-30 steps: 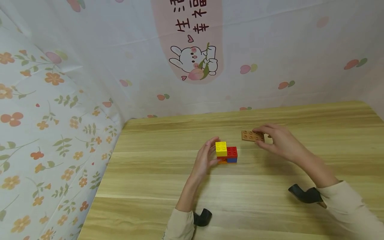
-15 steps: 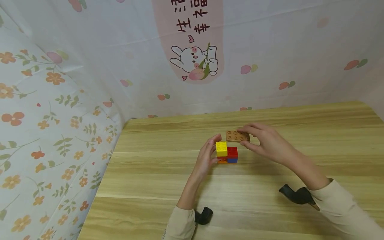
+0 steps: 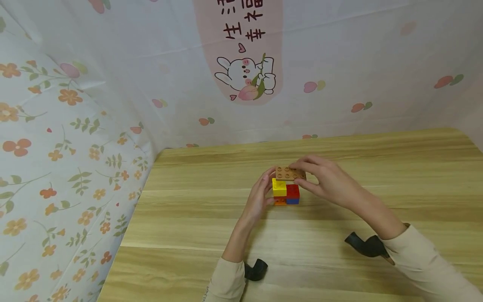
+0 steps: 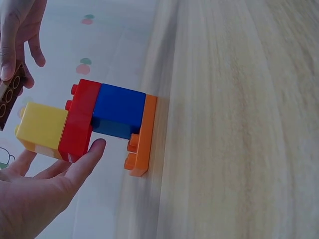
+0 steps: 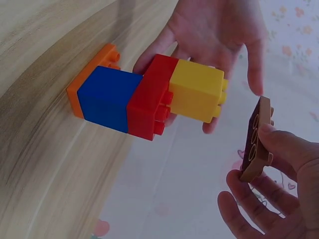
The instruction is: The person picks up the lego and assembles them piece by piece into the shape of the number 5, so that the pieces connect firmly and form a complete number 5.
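A small toy building-brick stack stands on the table: an orange plate (image 4: 144,137) at the bottom, a blue brick (image 5: 107,99) on it, then a red brick (image 5: 152,99), then a yellow brick (image 5: 197,89) on top. My left hand (image 3: 256,199) is spread along the stack's left side, its mostly straight fingers beside the red and yellow bricks. My right hand (image 3: 326,180) pinches a brown studded plate (image 3: 284,173) between thumb and fingers, studs up. In the right wrist view a gap shows between this plate and the yellow brick's studs.
The wooden table (image 3: 181,218) reaches back to a printed cloth (image 3: 332,50), with a floral cloth (image 3: 60,176) at the left. Black curved pieces (image 3: 256,270) stick out by both sleeves.
My right hand has carried the brown plate leftward, from right of the stack to above the yellow brick. My left hand has stayed almost still beside the stack.
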`<state>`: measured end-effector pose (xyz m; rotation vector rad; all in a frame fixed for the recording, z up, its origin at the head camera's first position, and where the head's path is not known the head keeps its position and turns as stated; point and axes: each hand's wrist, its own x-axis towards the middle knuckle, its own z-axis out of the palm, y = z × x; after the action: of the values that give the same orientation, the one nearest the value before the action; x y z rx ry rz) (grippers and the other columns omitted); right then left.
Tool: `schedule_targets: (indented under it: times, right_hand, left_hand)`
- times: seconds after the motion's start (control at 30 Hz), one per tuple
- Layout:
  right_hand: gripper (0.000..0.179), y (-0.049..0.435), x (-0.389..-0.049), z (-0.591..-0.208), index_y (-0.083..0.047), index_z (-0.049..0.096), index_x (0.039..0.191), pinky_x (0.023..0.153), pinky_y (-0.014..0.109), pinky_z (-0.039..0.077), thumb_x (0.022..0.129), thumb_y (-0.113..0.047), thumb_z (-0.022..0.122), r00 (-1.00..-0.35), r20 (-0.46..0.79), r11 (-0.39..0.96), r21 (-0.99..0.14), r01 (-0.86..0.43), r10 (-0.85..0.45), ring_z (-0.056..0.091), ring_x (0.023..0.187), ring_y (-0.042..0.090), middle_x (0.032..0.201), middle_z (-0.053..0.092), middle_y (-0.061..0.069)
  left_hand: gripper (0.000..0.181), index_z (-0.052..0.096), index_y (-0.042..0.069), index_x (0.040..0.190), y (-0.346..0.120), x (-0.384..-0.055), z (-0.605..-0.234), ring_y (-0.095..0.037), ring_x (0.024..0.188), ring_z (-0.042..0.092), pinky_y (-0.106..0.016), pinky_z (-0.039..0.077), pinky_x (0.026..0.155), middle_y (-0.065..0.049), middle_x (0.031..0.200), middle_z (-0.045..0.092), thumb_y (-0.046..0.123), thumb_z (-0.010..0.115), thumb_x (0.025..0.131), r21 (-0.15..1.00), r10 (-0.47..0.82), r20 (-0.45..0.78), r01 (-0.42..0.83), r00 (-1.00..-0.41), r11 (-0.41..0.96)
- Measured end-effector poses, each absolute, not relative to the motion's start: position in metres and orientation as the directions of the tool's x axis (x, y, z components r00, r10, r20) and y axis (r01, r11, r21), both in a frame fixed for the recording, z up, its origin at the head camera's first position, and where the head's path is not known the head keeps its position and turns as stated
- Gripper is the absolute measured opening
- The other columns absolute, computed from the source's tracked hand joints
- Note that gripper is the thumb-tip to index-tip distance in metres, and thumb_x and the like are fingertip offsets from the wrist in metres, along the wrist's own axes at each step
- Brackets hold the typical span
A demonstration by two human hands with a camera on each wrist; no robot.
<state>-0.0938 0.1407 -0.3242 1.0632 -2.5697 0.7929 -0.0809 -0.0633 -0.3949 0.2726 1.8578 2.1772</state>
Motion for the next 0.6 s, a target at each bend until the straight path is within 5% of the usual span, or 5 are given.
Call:
schedule_targets:
  times: [0.6]
  right_hand:
    - [0.036,0.1352,-0.0937,-0.3278,-0.003,0.067,0.108,0.068,0.033,0.052,0.076,-0.015,0.077,-0.710,0.379,0.608,-0.367,-0.704,-0.594,0.055,0.080,0.019,0.098,0.059,0.007]
  left_hand:
    - [0.059,0.036,0.014,0.143,-0.0652,-0.0819,-0.3941,-0.027,0.127,0.039,-0.053,0.042,0.091,-0.006,0.142,0.039,0.051,0.026,0.099,0.982,0.358,0.012,-0.056,-0.934,-0.179]
